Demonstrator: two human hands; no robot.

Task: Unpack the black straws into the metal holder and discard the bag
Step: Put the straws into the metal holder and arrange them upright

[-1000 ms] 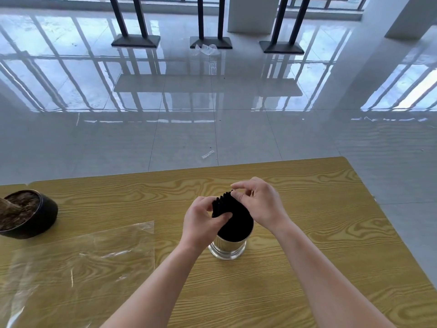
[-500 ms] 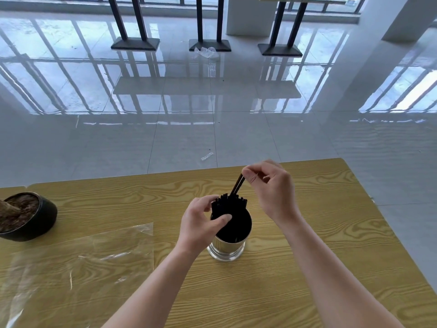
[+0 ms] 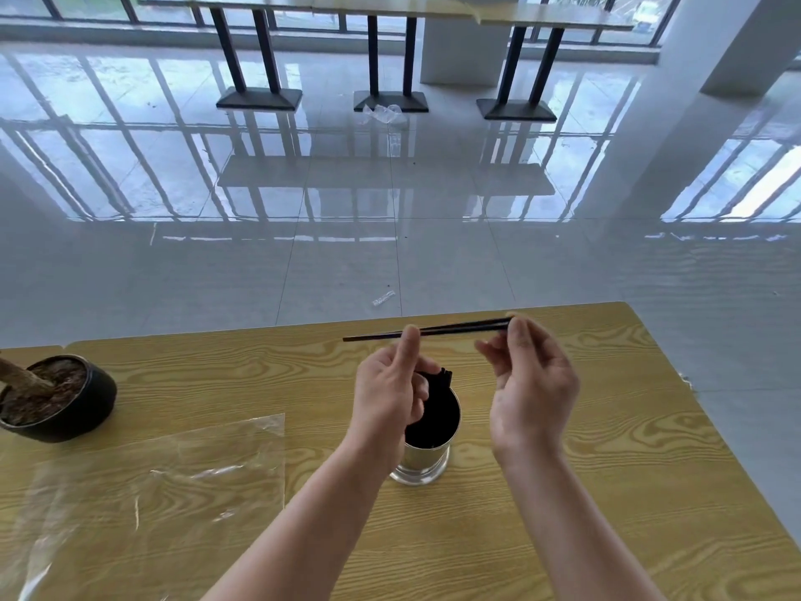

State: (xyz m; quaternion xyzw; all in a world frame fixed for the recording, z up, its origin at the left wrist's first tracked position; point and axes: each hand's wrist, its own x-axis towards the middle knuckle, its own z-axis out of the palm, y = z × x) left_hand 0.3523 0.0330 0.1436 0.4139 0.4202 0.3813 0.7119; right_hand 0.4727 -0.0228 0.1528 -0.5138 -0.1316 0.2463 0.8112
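A shiny metal holder (image 3: 424, 464) stands on the wooden table, packed with black straws (image 3: 435, 405) whose tops show as a dark mass. Above it, my right hand (image 3: 531, 392) pinches a few black straws (image 3: 450, 329) at their right end and holds them level. My left hand (image 3: 390, 396) is raised beside the holder, its fingertips touching the held straws near the middle, and it covers the holder's left rim. The empty clear plastic bag (image 3: 143, 483) lies flat on the table to the left.
A black pot of soil with a stump (image 3: 52, 396) sits at the table's left edge. The table's far edge (image 3: 477, 312) runs just behind my hands, with glossy tiled floor beyond. Other tables' black legs (image 3: 390, 71) stand far back.
My right hand has pulled a few straws up out of the holder and turned them level. My left hand left the bundle and rose to touch them.
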